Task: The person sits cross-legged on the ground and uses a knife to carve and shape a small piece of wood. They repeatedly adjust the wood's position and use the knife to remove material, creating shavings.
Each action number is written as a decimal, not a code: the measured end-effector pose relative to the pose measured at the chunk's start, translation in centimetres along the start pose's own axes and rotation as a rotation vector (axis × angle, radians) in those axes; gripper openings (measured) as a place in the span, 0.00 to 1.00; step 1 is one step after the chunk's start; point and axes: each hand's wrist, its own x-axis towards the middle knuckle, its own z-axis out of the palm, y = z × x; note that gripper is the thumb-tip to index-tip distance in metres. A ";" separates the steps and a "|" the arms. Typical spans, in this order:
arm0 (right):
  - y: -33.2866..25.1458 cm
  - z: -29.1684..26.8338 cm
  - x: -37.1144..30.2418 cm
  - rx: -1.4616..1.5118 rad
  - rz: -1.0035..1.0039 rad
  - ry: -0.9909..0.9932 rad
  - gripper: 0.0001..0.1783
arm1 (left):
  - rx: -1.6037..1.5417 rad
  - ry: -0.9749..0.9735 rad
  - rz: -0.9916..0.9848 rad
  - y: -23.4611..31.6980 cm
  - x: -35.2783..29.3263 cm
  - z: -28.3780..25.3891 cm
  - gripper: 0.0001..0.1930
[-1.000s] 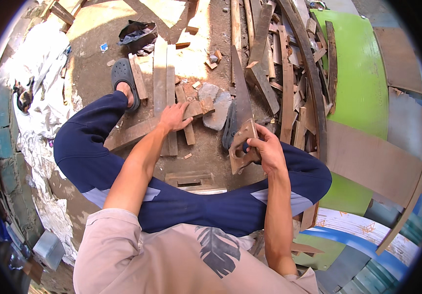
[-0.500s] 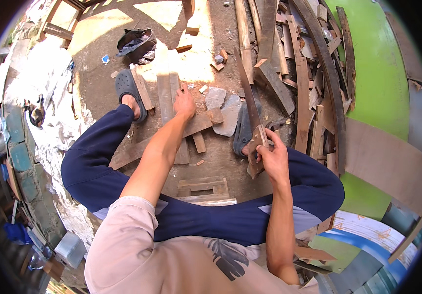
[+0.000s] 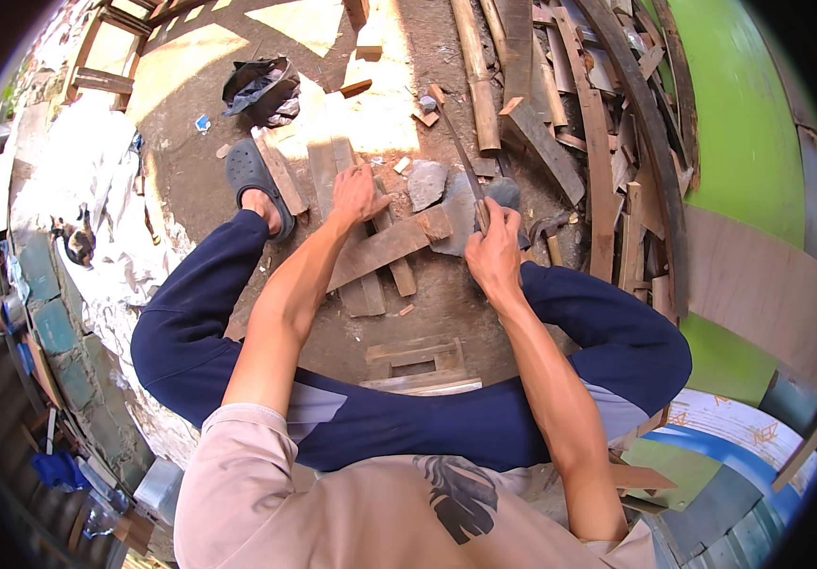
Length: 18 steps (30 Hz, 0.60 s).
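My right hand (image 3: 496, 248) is wrapped around the handle of a handsaw (image 3: 463, 152). Its narrow blade points away and slightly left, seen nearly edge-on, and the handle is mostly hidden by my fingers. My left hand (image 3: 359, 195) presses down with bent fingers on a wooden plank (image 3: 343, 152) lying lengthwise on the ground. Just nearer than that hand, a wider board (image 3: 391, 249) lies crosswise over the plank. A narrow wooden strip (image 3: 401, 275) runs beneath this board, its far end beside my left thumb. The saw is right of the board's cut end, apart from it.
Flat grey stones (image 3: 427, 184) lie between my hands. A sandal (image 3: 251, 171) is on my left foot. A hammer (image 3: 553, 232) rests near my right knee, beside a pile of scrap timber (image 3: 608, 142). A small wooden frame (image 3: 415, 357) lies close to me.
My right hand has brought the saw left and away from me, turning the blade flatter. My left hand has shifted slightly and settled over the plank. The view has moved a little.
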 end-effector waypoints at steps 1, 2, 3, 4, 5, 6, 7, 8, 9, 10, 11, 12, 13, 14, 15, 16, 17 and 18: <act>-0.4 0.0 -0.1 -0.105 0.007 -0.073 0.33 | -0.079 -0.024 -0.022 0.0 -0.2 -0.4 0.38; 0.5 0.8 -0.1 -0.232 -0.104 -0.081 0.34 | -0.159 -0.049 -0.046 0.0 -0.4 -0.9 0.37; 2.3 2.0 0.0 -0.360 -0.218 -0.083 0.34 | -0.238 -0.068 -0.065 0.3 -0.7 -1.6 0.36; 3.9 3.2 0.2 -0.489 -0.333 -0.087 0.35 | -0.295 -0.054 -0.062 0.6 -1.2 -1.7 0.35; 4.8 4.3 0.6 -0.536 -0.344 -0.127 0.37 | -0.352 -0.036 -0.059 0.6 -1.7 -1.7 0.34; 4.7 4.7 0.6 -0.522 -0.371 -0.132 0.38 | -0.413 -0.021 -0.060 0.8 -2.1 -1.4 0.33; 4.5 5.3 0.5 -0.508 -0.398 -0.137 0.38 | -0.499 0.003 -0.081 1.2 -2.4 -1.0 0.32; 4.5 5.6 0.5 -0.494 -0.425 -0.141 0.39 | -0.585 0.026 -0.101 1.6 -2.7 -0.6 0.32; 4.8 5.9 0.3 -0.490 -0.467 -0.179 0.43 | -0.667 0.049 -0.132 1.4 -3.2 -0.1 0.31; 5.1 5.8 0.4 -0.521 -0.526 -0.212 0.43 | -0.708 0.067 -0.129 1.1 -3.5 0.1 0.31; 5.5 5.6 0.7 -0.553 -0.585 -0.244 0.43 | -0.749 0.086 -0.124 0.8 -3.8 0.4 0.31; 6.1 5.4 0.9 -0.586 -0.635 -0.272 0.43 | -0.792 0.098 -0.111 0.9 -4.0 0.3 0.31; 6.7 5.3 1.1 -0.715 -0.682 -0.270 0.40 | -0.785 0.081 -0.102 0.8 -4.5 0.2 0.33; 7.5 5.8 1.2 -0.762 -0.703 -0.266 0.39 | -0.779 0.063 -0.092 0.5 -5.6 0.1 0.34; 8.8 6.3 1.6 -0.812 -0.721 -0.253 0.38 | -0.773 0.049 -0.074 0.7 -6.2 -0.3 0.35; 8.9 6.4 1.8 -0.858 -0.749 -0.246 0.37 | -0.858 0.061 -0.109 0.6 -6.9 -0.1 0.37; 9.3 6.0 2.0 -0.790 -0.777 -0.211 0.34 | -0.942 0.072 -0.142 0.6 -7.5 0.2 0.39; 8.6 5.5 1.9 -0.771 -0.774 -0.250 0.33 | -1.022 0.088 -0.184 0.0 -8.1 0.5 0.41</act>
